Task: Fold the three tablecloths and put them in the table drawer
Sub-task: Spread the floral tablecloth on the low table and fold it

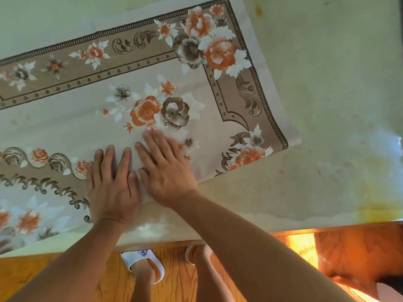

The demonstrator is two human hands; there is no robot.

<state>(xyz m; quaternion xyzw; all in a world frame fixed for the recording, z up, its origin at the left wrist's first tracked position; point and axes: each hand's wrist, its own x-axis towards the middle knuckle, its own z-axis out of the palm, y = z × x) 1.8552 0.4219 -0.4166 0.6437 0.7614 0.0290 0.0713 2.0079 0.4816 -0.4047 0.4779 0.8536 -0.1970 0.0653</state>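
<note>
The floral tablecloth (152,94) was spread flat on the counter (327,105). The left hand (112,188) and right hand (166,171) were pressed onto it, fingers (150,142) straight, nothing gripped.

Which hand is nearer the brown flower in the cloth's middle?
Right. The right hand lies flat just below the brown flower; the left hand is flat farther down-left.

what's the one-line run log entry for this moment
stage: folding | left hand: flat on floral tablecloth | right hand: flat beside it, pressing cloth | cloth on table | drawer: not in view
</note>
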